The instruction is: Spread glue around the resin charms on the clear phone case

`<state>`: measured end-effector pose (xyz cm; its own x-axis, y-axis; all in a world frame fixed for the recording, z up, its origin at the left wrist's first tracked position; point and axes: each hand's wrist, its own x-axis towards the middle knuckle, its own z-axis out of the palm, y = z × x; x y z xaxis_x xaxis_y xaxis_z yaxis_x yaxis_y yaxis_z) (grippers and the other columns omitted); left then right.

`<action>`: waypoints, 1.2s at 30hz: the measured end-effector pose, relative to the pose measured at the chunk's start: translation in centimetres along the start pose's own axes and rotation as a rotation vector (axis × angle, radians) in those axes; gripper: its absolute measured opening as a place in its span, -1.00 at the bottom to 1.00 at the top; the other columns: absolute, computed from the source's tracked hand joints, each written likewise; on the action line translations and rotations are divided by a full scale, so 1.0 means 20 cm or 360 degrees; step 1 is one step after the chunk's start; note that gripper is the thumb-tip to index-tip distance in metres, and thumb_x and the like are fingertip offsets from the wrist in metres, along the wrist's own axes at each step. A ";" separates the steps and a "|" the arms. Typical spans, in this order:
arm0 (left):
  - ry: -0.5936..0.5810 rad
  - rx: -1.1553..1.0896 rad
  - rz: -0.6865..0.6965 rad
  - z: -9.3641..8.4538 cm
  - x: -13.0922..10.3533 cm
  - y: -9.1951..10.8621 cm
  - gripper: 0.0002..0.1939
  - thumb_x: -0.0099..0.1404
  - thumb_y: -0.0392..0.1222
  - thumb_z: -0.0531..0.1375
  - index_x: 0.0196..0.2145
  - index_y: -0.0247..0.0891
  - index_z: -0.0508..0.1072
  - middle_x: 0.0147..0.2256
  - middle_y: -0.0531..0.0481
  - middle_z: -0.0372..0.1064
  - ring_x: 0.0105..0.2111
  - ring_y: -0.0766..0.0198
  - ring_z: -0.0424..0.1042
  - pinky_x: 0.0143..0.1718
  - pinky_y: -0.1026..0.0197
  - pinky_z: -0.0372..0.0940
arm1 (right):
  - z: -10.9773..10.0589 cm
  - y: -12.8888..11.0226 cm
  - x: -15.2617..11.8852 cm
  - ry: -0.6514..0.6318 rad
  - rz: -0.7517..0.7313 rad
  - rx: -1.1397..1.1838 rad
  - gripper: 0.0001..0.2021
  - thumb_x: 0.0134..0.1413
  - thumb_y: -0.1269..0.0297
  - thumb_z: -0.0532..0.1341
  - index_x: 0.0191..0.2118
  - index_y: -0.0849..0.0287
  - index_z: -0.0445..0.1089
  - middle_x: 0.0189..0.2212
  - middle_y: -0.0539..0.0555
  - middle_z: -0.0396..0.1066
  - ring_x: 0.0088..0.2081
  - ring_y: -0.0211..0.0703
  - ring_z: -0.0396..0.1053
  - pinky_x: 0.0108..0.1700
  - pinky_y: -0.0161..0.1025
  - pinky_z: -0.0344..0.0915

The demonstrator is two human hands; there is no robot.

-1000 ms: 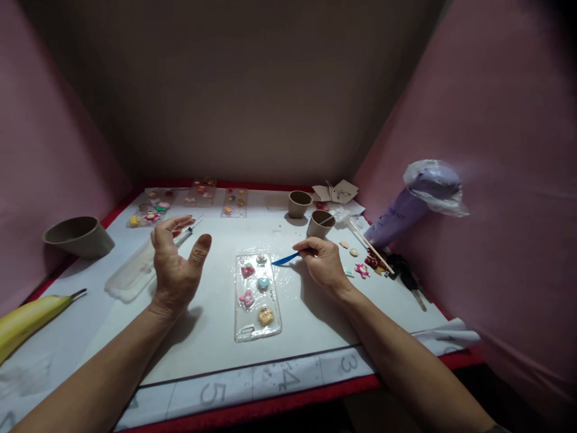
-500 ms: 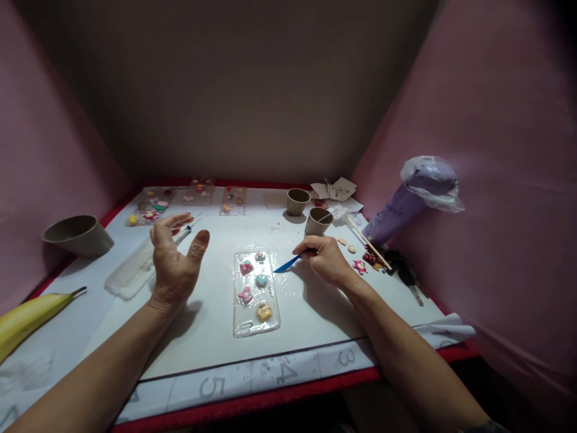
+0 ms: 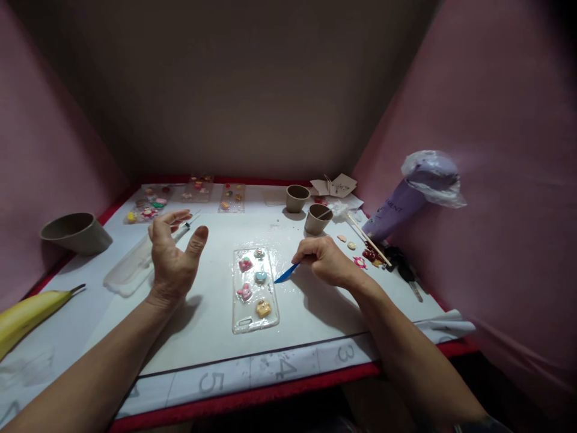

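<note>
A clear phone case (image 3: 251,304) lies in the middle of the white board (image 3: 207,337), coated in something glossy and carrying several small charms, among them a pink bunny (image 3: 244,292) and a yellow-orange one (image 3: 263,308). My right hand (image 3: 325,260) pinches a blue plastic spatula (image 3: 285,274), whose tip is at the case's right edge. Wet, shiny spots surround the case. My left hand (image 3: 177,252) hovers over the left side with fingers spread and nothing in it. Behind it lie a syringe (image 3: 184,231) and a translucent case (image 3: 128,270).
Decorated cases (image 3: 231,198) lie along the back. Two beige cups (image 3: 297,198) stand behind my right hand; another cup (image 3: 76,233) is far left, near a banana (image 3: 33,313). Loose charms (image 3: 359,262), sticks (image 3: 369,240) and a purple bag (image 3: 396,201) lie right.
The blue spatula's tip has moved slightly nearer to me along the case's right edge, with my right hand. My left hand stays spread in nearly the same place.
</note>
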<state>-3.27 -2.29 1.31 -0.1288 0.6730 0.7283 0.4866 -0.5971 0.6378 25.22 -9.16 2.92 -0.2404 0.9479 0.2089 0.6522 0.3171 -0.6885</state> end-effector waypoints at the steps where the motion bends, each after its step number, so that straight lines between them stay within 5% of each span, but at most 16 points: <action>1: 0.0002 0.0002 0.0004 0.00 0.00 0.00 -0.47 0.17 0.14 0.22 -0.04 -0.30 0.34 -0.10 -0.22 0.36 -0.07 0.00 0.33 0.02 -0.12 0.20 | 0.00 -0.01 0.00 -0.0026 -0.0009 -0.0005 -0.65 -0.17 0.71 0.08 -0.45 0.21 0.54 -0.45 0.05 0.51 -0.37 -0.25 0.40 -0.32 -0.33 0.28; 32: -0.0112 0.0082 -0.0057 -0.01 0.00 0.03 -0.59 0.19 0.12 0.23 -0.11 -0.16 0.33 -0.10 -0.12 0.33 -0.02 0.03 0.31 0.05 -0.11 0.22 | -0.08 -0.07 -0.04 -0.0682 0.0089 0.0183 -0.61 -0.23 0.70 0.04 -0.40 0.23 0.55 -0.41 0.05 0.52 -0.33 -0.21 0.43 -0.26 -0.29 0.32; 36: -0.0095 0.0076 -0.0036 0.00 0.00 0.04 -0.56 0.18 0.14 0.22 -0.12 -0.19 0.34 -0.11 -0.16 0.34 -0.03 0.00 0.31 0.01 -0.15 0.23 | -0.11 -0.04 -0.03 -0.0578 0.0084 0.0319 -0.74 -0.12 0.61 0.13 -0.41 0.22 0.54 -0.43 0.04 0.52 -0.34 -0.22 0.43 -0.26 -0.31 0.33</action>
<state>-2.95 -2.81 1.88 -0.0895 0.7118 0.6966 0.5251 -0.5606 0.6403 26.35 -10.02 4.85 -0.4717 0.8794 -0.0639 0.5263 0.2226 -0.8206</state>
